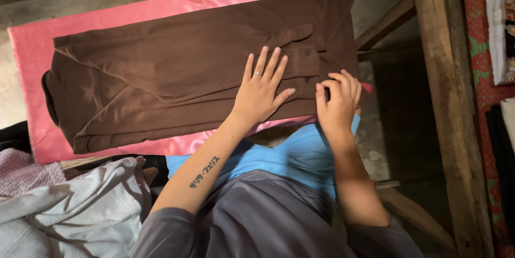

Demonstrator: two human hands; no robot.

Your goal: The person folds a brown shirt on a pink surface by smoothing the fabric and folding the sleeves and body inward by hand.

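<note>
The fingers [268, 62] of the left hand [261, 90] were spread wide and flat, pressing down on the brown shirt [177, 75] and gripping nothing, a ring showing on one of them. The right hand [338, 102] was the busy one: its fingers curled in, tips pinched at the button strip near the shirt's right end, though whether a button actually sat between them I could not tell. The shirt lay lengthwise along the pink board [32, 49], covering most of it, its right end reaching the board's right edge, its left end a little short of the left edge. By the look of it, the folding was well along: sides seemed turned in, sleeves tucked, the body a long tidy strip; what seemed left was the placket and the final folds across. Off the board's near left corner sat a heap of pale grey clothes [80, 209], and a wooden frame [445, 102] stood to the right.
</note>
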